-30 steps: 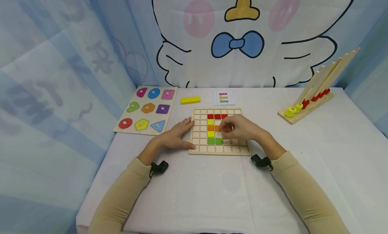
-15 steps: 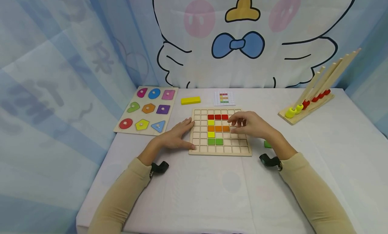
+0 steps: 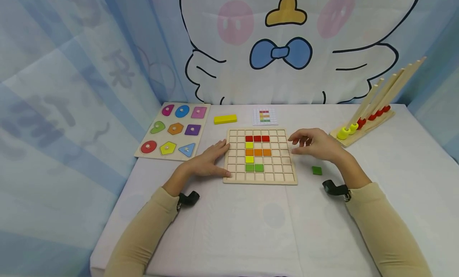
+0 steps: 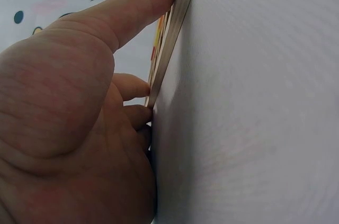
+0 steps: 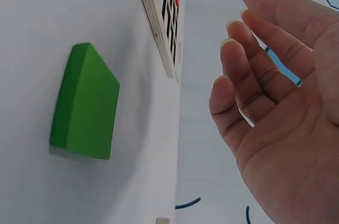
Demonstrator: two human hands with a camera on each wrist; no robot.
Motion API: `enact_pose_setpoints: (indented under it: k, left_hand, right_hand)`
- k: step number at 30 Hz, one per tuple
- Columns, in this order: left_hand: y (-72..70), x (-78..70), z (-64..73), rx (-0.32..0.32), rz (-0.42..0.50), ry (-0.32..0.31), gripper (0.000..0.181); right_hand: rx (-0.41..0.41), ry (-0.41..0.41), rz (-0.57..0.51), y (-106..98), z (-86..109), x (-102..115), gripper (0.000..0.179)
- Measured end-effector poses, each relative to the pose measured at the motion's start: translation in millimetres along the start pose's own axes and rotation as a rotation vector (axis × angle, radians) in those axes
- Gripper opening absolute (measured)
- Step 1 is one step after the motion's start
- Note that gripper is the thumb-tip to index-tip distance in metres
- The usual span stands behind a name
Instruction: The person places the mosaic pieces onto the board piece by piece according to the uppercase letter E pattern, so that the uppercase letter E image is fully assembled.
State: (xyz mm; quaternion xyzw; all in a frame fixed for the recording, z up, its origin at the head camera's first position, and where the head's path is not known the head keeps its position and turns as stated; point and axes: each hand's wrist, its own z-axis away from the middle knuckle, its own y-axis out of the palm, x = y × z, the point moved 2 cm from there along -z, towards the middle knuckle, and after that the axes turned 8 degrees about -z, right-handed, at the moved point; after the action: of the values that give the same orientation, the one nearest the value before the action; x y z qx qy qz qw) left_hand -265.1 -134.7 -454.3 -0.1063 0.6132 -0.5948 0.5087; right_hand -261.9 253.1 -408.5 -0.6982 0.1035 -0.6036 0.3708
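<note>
A wooden grid board [image 3: 236, 179] lies mid-table, bearing red tiles [image 3: 255, 138] in one row, a yellow tile [image 3: 249, 145], orange tiles [image 3: 258, 152], a second yellow tile [image 3: 249, 159] and two green tiles [image 3: 254, 167]. My left hand [image 3: 206, 161] rests at the board's left edge, thumb and fingertips touching the frame, as the left wrist view also shows. Just off the board's right edge hovers my right hand [image 3: 317, 144], its fingers loosely bent with nothing between them. A loose green tile [image 5: 91, 105] lies on the table below that hand, apart from it.
Behind the board are a yellow block [image 3: 225, 119] and a pattern card [image 3: 265, 116] with coloured squares. A shape puzzle board [image 3: 165, 135] with knobbed pieces lies at the left. On the right stands a wooden peg rack [image 3: 373, 121] with yellow and red beads.
My right hand has drawn back rightward from the orange row to beyond the board's edge. All three orange tiles and the loose green tile are now uncovered. The left hand stays put.
</note>
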Motion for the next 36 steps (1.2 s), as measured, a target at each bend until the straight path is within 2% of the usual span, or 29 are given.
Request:
enact_pose_setpoints:
  k: [10,19,26,31,36]
  left_hand:
    - [0.3,-1.5,0.8,0.001,0.002,-0.01,0.113]
    - [0.7,-0.5,-0.4,0.003,0.001,-0.018,0.112]
    - [-0.6,-1.1,0.0,0.004,0.003,-0.017,0.113]
    - [-1.2,-2.1,0.7,0.002,0.003,-0.018,0.113]
    - [-0.7,-2.3,1.4,0.005,0.006,-0.021,0.112]
  right_hand:
    - [0.045,0.04,-0.062,-10,4.4,-11,0.037]
    - [0.163,0.133,-0.138,-19,14.0,-20,0.039]
    - [0.227,0.152,-0.131,-28,20.8,-28,0.04]
    - [0.314,0.205,-0.098,-30,25.3,-31,0.036]
    - [0.393,0.218,-0.118,-29,27.0,-32,0.033]
